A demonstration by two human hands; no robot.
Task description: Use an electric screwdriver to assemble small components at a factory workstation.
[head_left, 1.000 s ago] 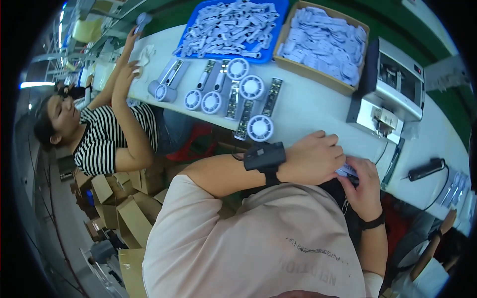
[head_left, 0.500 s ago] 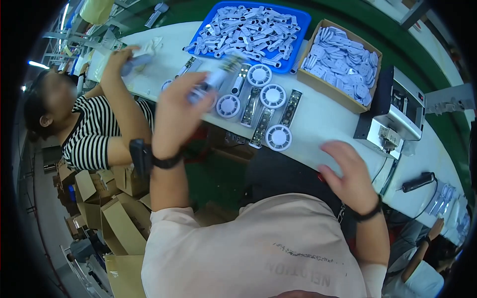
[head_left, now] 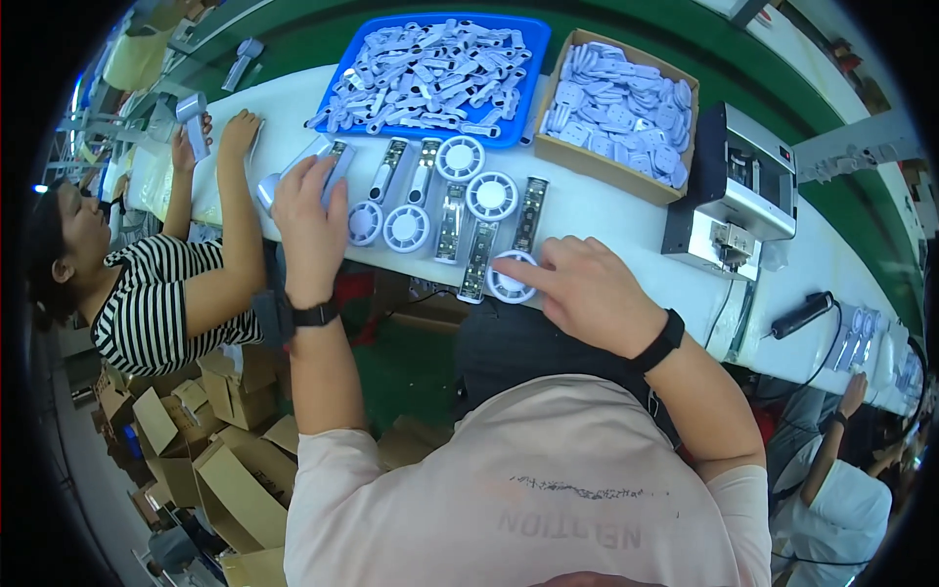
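My left hand (head_left: 311, 201) lies over a grey fan shell (head_left: 335, 158) at the left end of a row of fan parts on the white bench (head_left: 606, 210), with its fingers wrapped on the shell. The row holds grey handles with circuit boards (head_left: 452, 220) and round white fan heads (head_left: 489, 196). My right hand (head_left: 587, 289) rests at the bench's near edge. Its fingertips touch the nearest round fan head (head_left: 507, 285), and the fingers are spread.
A blue tray (head_left: 337, 88) of grey parts and a cardboard box (head_left: 611, 171) of pale parts stand at the back. A grey machine (head_left: 743, 186) is on the right. A person in a striped shirt (head_left: 147, 303) works at my left. Cardboard boxes (head_left: 225, 470) lie below.
My left hand swung from my right side out to the left with a grey shell and came down at the row's left end. My right hand moved up onto the near fan head.
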